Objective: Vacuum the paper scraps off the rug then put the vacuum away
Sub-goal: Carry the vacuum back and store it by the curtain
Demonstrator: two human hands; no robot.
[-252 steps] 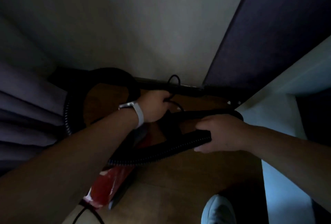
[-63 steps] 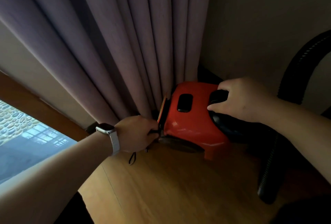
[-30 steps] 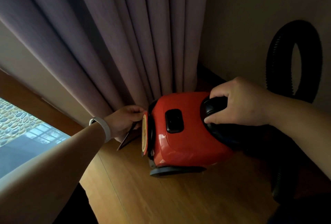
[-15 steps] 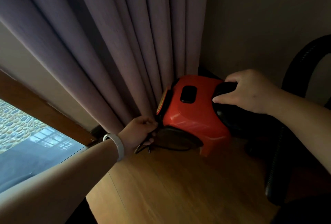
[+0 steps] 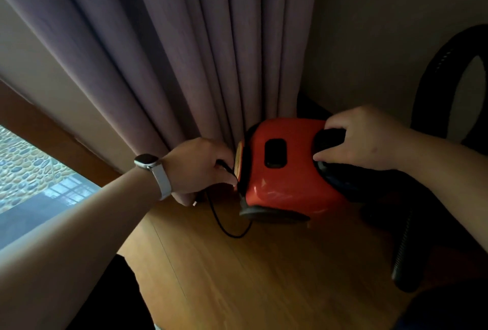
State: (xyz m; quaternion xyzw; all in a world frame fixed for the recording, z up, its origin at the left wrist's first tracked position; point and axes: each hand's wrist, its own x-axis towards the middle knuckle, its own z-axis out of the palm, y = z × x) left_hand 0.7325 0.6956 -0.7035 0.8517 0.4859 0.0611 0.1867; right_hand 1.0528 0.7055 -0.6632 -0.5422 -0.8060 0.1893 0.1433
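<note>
A red canister vacuum (image 5: 285, 171) stands on the wooden floor in the corner, against the curtain. My right hand (image 5: 361, 136) grips its black carry handle (image 5: 328, 136) on top. At the vacuum's left end my left hand (image 5: 200, 168), with a white watch on the wrist, pinches the black power cord (image 5: 224, 221). The cord loops down onto the floor below that hand. The black ribbed hose (image 5: 404, 245) arcs up along the right wall and comes down to the floor at the right. No rug or paper scraps are in view.
Purple curtains (image 5: 163, 52) hang to the floor behind the vacuum. A beige wall (image 5: 383, 26) closes the corner on the right. A window (image 5: 29, 168) with a wooden frame lies at the lower left. Wooden floor (image 5: 237, 277) spreads in front.
The vacuum has been tipped and shifted in the corner and now sits a little further right. My left hand stays at its left end, and a loop of cord now lies on the floor.
</note>
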